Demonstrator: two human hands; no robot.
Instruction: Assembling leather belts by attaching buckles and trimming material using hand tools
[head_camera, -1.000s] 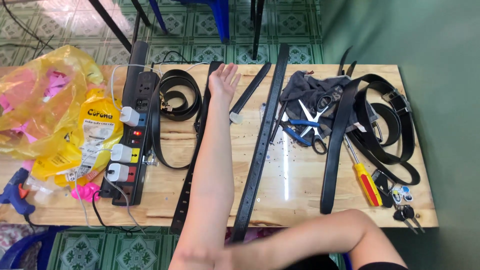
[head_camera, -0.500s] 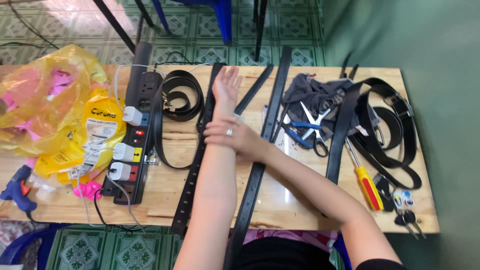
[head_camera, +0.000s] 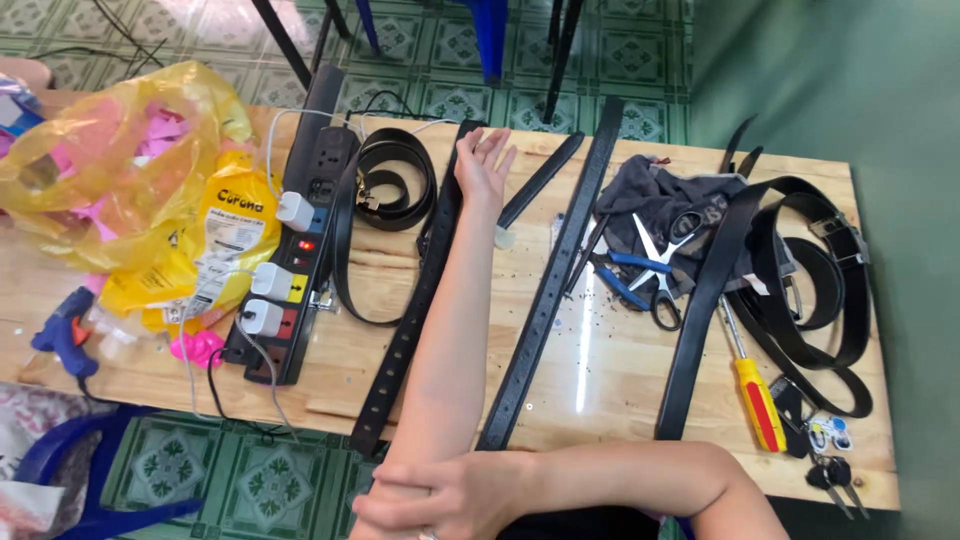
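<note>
Head view.

Shows the left hand (head_camera: 485, 165) extended to the far edge of the desk (head_camera: 600, 400), at the end of a straightened left arm (head_camera: 450, 330) laid across the desk top. Fingers loosely spread and slightly curled, pinching nothing. Palm direction: cannot tell.

Shows the right hand (head_camera: 440, 495) at the near edge, wrapped around the left arm close to the elbow, fingers pressed together in a clasp.

Places the punched strap (head_camera: 415, 310) just beside the left arm on its left, running from far edge to near edge. Contact between strap end and left hand: cannot tell. Places a second long strap (head_camera: 550, 290) on the other side of the arm, apart from it, and a short strap (head_camera: 540, 180) near the fingertips.

Locates, toward the left edge: coiled belt (head_camera: 390, 185), power strip (head_camera: 300, 250), yellow bag (head_camera: 120, 190), blue glue gun (head_camera: 62, 330). Toward the right edge: dark cloth (head_camera: 650, 195), scissors (head_camera: 660, 260), blue-handled pliers (head_camera: 625, 280), screwdriver (head_camera: 755, 395), keys (head_camera: 835, 470), piled belts (head_camera: 810, 290).

Step in hand, as judged: arm held out flat beside the punched strap, no tool or strap gripped.

Next move, as judged: calls for releasing the clasp first, then closing the spread fingers on the strap end at the far edge.
</note>
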